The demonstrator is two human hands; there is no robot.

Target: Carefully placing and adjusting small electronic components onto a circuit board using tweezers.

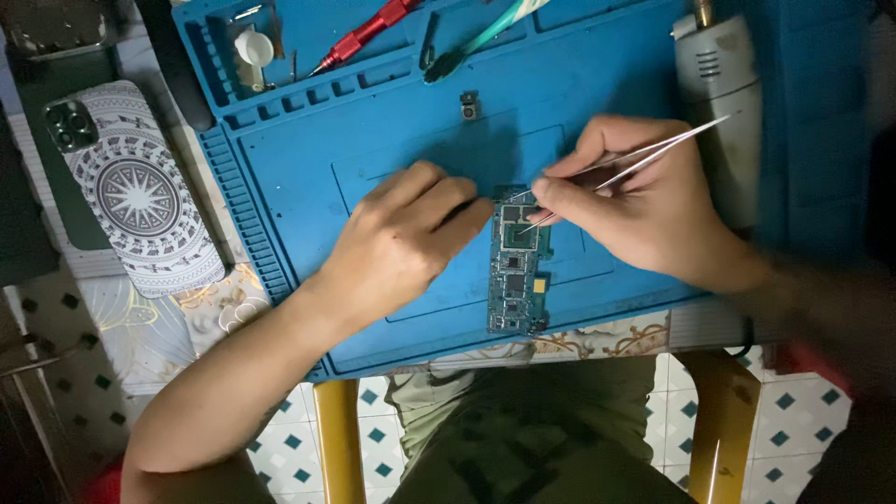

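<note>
Centre frame, thin fragile board [516,271] is pinned at its top edge by left hand [401,245]'s pressed fingertips; tweezers [627,164] are pinched in right hand [635,201], best gripped mid-shaft.

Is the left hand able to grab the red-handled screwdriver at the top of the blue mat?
Probably yes: the left hand only steadies the green circuit board, and bare mat lies before the red-handled screwdriver.
</note>
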